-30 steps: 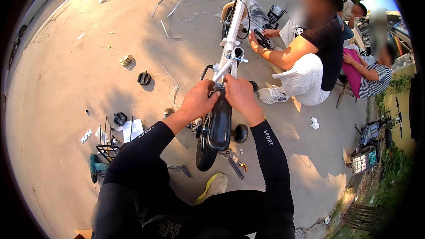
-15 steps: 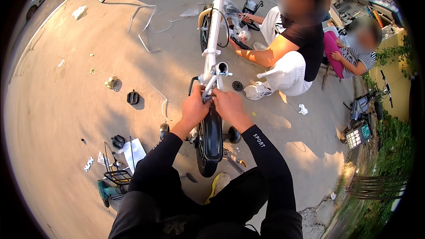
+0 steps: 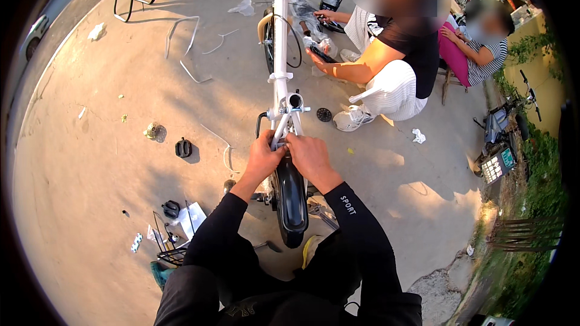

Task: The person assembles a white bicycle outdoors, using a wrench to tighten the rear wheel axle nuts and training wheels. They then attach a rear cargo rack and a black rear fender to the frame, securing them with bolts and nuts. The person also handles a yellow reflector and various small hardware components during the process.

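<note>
Hands meet low on the white bicycle frame (image 3: 281, 84), where it joins the black rear mudguard (image 3: 292, 196). Left hand (image 3: 263, 158) is closed around the frame's left side, fingers curled in; right hand (image 3: 309, 156) is clamped over the top from the right, thumb side toward the left hand. Grip looks firm on both, probably to steady the frame, since it stands upright with nothing else visibly propping it at this end. Whether a small part or tool is pinched between the fingers cannot be told.

Frame runs away from the person, open tube end (image 3: 295, 101) just beyond the knuckles, front wheel (image 3: 269, 42) at the far end. The person straddles the rear, black sleeves coming in from below, likely bracing the bike with the legs.

Second person (image 3: 399, 66) crouches beside the front, one hand on the frame's far right side near plastic wrapping (image 3: 308, 15). Third person (image 3: 483, 54) sits behind.

Loose on the concrete (image 3: 109, 115) to the left: black pedal (image 3: 183, 147), wire basket (image 3: 169, 247) with white papers (image 3: 193, 216), bent white strips (image 3: 181, 30). Parked scooter (image 3: 498, 145) stands well apart, right.
</note>
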{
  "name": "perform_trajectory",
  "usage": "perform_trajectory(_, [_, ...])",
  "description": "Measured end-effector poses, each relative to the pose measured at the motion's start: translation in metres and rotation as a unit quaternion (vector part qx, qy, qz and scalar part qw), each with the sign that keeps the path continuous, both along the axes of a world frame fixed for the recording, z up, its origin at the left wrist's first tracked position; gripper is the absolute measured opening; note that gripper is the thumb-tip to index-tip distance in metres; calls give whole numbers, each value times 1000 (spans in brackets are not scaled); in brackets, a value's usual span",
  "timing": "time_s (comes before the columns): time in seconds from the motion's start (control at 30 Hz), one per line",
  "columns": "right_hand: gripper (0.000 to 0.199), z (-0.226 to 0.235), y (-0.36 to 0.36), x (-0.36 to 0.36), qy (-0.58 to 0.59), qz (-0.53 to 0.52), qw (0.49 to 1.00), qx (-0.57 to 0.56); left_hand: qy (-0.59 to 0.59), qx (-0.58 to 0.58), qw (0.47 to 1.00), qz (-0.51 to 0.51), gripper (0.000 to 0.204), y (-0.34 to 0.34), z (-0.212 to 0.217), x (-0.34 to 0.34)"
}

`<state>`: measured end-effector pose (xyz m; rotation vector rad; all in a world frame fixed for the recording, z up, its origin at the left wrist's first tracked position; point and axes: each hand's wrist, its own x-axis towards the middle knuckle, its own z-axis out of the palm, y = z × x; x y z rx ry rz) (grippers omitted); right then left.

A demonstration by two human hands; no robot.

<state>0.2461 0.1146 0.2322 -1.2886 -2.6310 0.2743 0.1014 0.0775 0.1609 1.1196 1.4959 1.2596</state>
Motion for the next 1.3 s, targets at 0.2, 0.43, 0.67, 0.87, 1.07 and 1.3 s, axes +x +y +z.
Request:
perform_trajectory(0.2, [7, -5, 2, 7, 26, 7, 1000, 9, 92, -20, 996, -12, 40, -4, 27, 1])
perform_trajectory(0.43, [7, -6, -2, 6, 34, 10, 998, 45, 127, -8, 992, -11, 34, -6, 22, 0])
perform_trajectory(0.67, [14, -8, 4, 14, 77, 27, 997, 14, 129, -3, 992, -15, 33, -5, 20, -2])
perform_trajectory(0.87, [13, -5, 0, 9, 85, 44, 994, 48, 126, 1, 992, -5, 34, -10, 16, 2])
perform_trajectory(1.07, [27, 9, -5, 0, 89, -82, 992, 21, 119, 35, 992, 10, 32, -7, 6, 4])
perform_trajectory(1.3, [17, -14, 3, 21, 110, -9, 994, -14, 128, 68, 989, 30, 34, -10, 4, 9])
